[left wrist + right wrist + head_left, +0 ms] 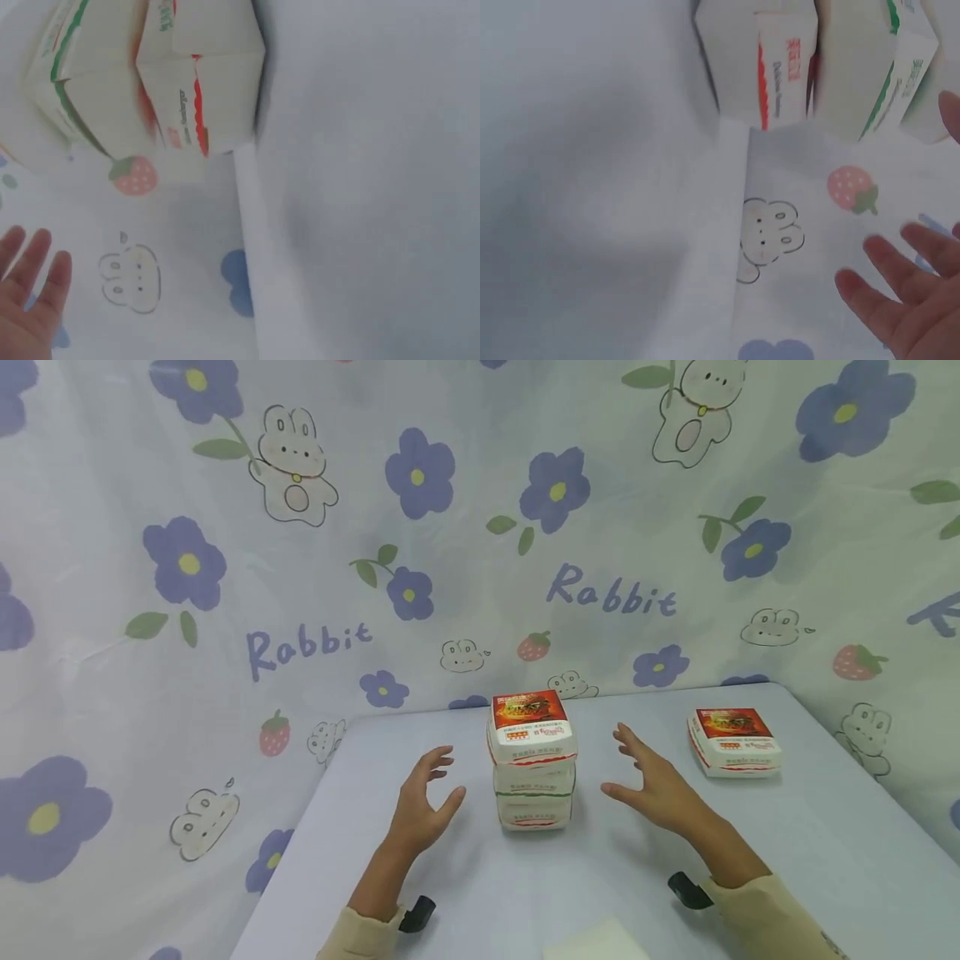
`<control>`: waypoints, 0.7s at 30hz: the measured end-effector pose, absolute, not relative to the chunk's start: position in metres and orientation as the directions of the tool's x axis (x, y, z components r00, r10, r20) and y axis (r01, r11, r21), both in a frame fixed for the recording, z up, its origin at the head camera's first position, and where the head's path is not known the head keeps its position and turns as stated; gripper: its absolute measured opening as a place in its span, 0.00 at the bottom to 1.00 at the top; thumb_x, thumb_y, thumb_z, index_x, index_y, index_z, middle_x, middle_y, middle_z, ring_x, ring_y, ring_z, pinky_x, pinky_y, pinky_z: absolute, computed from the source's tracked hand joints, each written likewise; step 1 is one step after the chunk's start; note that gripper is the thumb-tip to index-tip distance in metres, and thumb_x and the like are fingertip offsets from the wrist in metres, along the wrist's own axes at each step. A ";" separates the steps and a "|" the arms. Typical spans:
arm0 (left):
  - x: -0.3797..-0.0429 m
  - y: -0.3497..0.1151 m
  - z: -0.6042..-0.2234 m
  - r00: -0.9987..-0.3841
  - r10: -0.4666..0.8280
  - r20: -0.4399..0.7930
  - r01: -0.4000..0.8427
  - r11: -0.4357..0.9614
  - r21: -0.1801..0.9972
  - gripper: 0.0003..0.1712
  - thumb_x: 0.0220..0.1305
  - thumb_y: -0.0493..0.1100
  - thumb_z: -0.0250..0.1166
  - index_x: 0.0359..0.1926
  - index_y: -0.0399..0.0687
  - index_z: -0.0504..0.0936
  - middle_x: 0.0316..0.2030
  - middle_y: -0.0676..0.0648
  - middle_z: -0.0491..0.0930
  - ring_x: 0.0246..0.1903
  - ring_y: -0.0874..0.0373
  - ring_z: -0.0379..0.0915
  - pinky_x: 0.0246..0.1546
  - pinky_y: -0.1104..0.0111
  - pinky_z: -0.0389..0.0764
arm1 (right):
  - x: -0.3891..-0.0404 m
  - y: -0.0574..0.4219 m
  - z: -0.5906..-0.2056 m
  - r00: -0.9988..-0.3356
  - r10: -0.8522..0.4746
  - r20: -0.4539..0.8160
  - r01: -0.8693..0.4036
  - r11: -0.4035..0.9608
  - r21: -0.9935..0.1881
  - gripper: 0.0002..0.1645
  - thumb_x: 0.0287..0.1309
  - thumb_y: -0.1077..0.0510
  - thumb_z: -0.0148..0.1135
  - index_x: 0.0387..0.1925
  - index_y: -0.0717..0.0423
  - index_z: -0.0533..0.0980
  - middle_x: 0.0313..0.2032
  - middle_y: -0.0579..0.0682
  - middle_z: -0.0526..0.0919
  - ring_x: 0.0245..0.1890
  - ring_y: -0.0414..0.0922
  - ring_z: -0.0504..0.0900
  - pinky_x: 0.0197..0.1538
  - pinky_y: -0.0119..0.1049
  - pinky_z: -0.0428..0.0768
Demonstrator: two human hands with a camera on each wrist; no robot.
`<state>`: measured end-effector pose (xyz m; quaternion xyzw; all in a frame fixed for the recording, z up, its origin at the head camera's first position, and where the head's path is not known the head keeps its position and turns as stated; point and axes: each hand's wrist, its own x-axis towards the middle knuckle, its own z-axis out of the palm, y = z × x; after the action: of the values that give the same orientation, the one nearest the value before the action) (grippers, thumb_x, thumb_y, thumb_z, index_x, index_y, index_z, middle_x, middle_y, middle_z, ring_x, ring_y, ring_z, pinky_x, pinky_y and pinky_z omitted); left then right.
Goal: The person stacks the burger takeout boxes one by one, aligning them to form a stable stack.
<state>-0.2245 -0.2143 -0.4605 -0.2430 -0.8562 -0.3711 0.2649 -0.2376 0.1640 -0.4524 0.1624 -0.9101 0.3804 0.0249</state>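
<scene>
Three burger boxes stand stacked near the middle of the table. The top burger box (531, 731) has a red printed lid; the middle burger box (535, 779) carries a green wavy line, and the bottom burger box (534, 812) a red one. My left hand (426, 806) is left of the stack, apart from it, fingers spread and holding nothing. To the right of the stack, my right hand (656, 785) is likewise apart, thumb and fingers extended towards the boxes. Both wrist views show the lower boxes' sides, with a gap between fingers and cardboard.
Another burger box (735, 743) with a red lid sits at the table's far right. A pale object (597, 942) pokes in at the front edge of the view. Behind the white table (450, 910) hangs a curtain (480, 568) printed with rabbits and flowers.
</scene>
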 end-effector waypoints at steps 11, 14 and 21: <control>-0.183 -0.218 -0.475 -0.835 0.490 0.250 0.537 0.627 0.564 0.21 0.57 0.48 0.72 0.52 0.52 0.81 0.46 0.54 0.82 0.48 0.62 0.76 0.49 0.54 0.78 | -0.215 0.187 -0.470 -0.744 -0.649 -0.161 -0.278 0.520 -0.808 0.42 0.45 0.54 0.77 0.64 0.49 0.72 0.56 0.50 0.78 0.48 0.50 0.80 0.48 0.48 0.80; -0.170 -0.208 -0.481 -0.801 0.590 0.100 0.505 0.577 0.642 0.29 0.54 0.52 0.74 0.56 0.50 0.80 0.49 0.54 0.81 0.48 0.62 0.76 0.50 0.55 0.78 | -0.202 0.186 -0.475 -0.627 -0.729 -0.273 -0.220 0.503 -0.836 0.40 0.39 0.60 0.79 0.60 0.48 0.77 0.49 0.45 0.81 0.40 0.46 0.81 0.40 0.40 0.81; -0.157 -0.180 -0.489 -0.655 0.756 -0.025 0.542 0.492 0.681 0.40 0.44 0.57 0.79 0.60 0.55 0.78 0.50 0.62 0.79 0.48 0.69 0.74 0.50 0.68 0.76 | -0.197 0.178 -0.483 -0.465 -0.820 -0.333 -0.168 0.451 -0.876 0.44 0.38 0.65 0.79 0.61 0.49 0.75 0.40 0.42 0.82 0.34 0.44 0.83 0.33 0.33 0.80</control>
<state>-0.1565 -0.1801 -0.4894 -0.3824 -0.8484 -0.3281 -0.1625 -0.1971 0.1779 -0.4830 0.3286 -0.7523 0.4081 -0.3994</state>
